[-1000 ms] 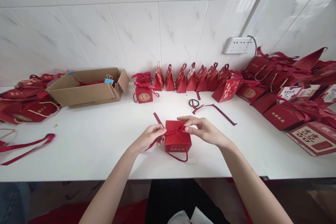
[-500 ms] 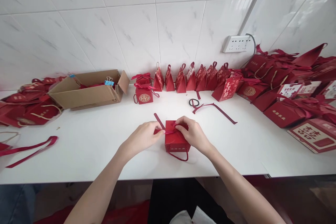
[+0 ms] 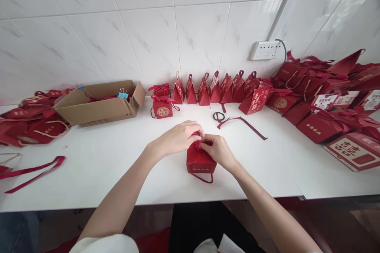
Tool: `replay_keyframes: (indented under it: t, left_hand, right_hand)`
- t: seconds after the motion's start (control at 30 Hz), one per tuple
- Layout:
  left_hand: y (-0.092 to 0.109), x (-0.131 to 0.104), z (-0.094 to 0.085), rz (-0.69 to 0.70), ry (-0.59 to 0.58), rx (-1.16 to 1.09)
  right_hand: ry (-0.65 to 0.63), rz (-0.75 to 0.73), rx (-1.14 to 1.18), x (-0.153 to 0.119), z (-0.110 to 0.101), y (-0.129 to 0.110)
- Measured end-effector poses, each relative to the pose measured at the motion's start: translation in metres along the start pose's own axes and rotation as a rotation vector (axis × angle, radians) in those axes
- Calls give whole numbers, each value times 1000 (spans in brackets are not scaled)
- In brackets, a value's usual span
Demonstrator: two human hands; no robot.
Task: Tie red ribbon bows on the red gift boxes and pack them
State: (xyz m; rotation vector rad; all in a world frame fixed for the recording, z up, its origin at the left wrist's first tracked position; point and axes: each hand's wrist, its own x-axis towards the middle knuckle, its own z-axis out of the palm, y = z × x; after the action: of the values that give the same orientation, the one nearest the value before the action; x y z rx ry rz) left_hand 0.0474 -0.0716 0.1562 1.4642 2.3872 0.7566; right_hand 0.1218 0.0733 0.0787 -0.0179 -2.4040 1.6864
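Note:
A small red gift box [image 3: 202, 163] with a rope handle stands in front of me on the white table. On its top is a red ribbon [image 3: 197, 144], partly hidden by my fingers. My left hand [image 3: 185, 136] is bent over the box's far edge, thumb and fingers pinched on the ribbon. Close beside it, my right hand [image 3: 216, 148] pinches at the ribbon too, its fingertips almost touching the left ones. The rope handle [image 3: 203, 180] hangs toward me over the near side of the box.
Finished-looking red boxes [image 3: 162, 107] and triangular ones [image 3: 204, 91] line the tiled wall. A cardboard box [image 3: 97, 106] stands left. Red boxes [image 3: 323, 126] pile up at right. A black ring [image 3: 219, 116] and a ribbon strip [image 3: 252, 127] lie behind the gift box; another ribbon [image 3: 35, 170] lies left.
My left hand has moved right and up, from the box's left side to above its top, bringing the ribbon end over. My right hand has stayed nearly in place.

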Motion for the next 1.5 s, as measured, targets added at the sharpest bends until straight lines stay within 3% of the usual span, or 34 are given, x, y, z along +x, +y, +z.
replay_keyframes:
  t: [0.23,0.43,0.63,0.8,1.03,1.3,1.5]
  left_hand:
    - [-39,16,21,-129,114,-352]
    - [-56,8,49,-154,179,-413]
    - [-51,-10,59,-64,218,-342]
    - [-38,-16,57,-60,183,-286]
    - [-34,-13,63,-134,200,-359]
    - [-39,-12,61,-172,98,-517]
    - [-38,-13,61,-203,78,-703]
  right_hand:
    - [-11,16,57,-1,-1,6]
    - [52,-11,50,-2,1,8]
    - [166,-1,76,-2,3,13]
    - [162,3,48,-3,3,14]
    - [129,-63,-55,-5,-1,13]
    - [-11,-109,-83,-3,-12,7]
    - [38,-143,-184,-2,-8,10]
